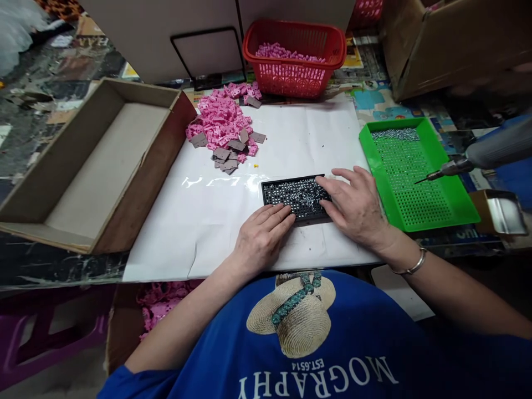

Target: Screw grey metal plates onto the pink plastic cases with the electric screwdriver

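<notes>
A small black tray point(272, 193) full of holes lies in front of me, with loose silvery screws point(305, 198) scattered over it, mostly toward its right half. My left hand point(261, 235) holds the near left edge, its fingers laid across the rim and its thumb hidden. At the tray's right end, my right hand point(359, 208) has the side between thumb and forefinger, with the other fingers raised apart. To the right is a green tray point(451, 208) with rows of holes, many filled, and loose screws heaped at its far end.
Pink plastic parts point(220, 119) and grey-brown plates point(226, 156) lie heaped behind left. A red basket point(291, 80) of pink pieces stands at the back. An open cardboard box point(141, 188) sits left. An electric screwdriver point(477, 155) juts over the green tray.
</notes>
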The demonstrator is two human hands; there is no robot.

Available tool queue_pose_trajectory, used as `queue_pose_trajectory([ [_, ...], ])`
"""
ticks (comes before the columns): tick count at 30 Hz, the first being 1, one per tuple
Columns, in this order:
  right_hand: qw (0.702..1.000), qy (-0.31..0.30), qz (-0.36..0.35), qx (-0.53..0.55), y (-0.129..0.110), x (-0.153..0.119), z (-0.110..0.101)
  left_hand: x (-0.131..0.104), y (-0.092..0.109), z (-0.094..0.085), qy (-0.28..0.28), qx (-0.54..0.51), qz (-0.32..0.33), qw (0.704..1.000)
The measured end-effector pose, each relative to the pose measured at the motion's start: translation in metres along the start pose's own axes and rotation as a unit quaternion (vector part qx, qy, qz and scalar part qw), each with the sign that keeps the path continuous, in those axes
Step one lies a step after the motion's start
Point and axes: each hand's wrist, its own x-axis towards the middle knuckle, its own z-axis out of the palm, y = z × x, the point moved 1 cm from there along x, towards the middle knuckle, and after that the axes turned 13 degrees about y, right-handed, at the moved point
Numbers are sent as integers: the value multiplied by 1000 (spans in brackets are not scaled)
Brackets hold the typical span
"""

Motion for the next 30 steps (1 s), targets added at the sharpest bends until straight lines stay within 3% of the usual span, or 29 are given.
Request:
queue_pose_trajectory([
  [4,999,-33,30,-29,-4,-2,1,1,0,0,-4,-5,1,1000],
  [8,997,-50,57,25,-6,1,4,2,0,0,-4,6,6,1000],
  [11,991,-29,94,89,-5,4,3,2,1,0,-2,11,3,1000],
  [14,991,-1,119,64,-2,5,0,1,1,0,3,9,4,1000],
  [22,996,-50,72,-13,-1,4,11,-3,0,2,0,-17,-13,1000],
  [25,997,-66,50,5,1,8,14,-3,0,2,-4,-24,-16,1000],
  [30,993,-22,98,69,4,15,7,-2,-1,1,-9,-32,-18,999],
])
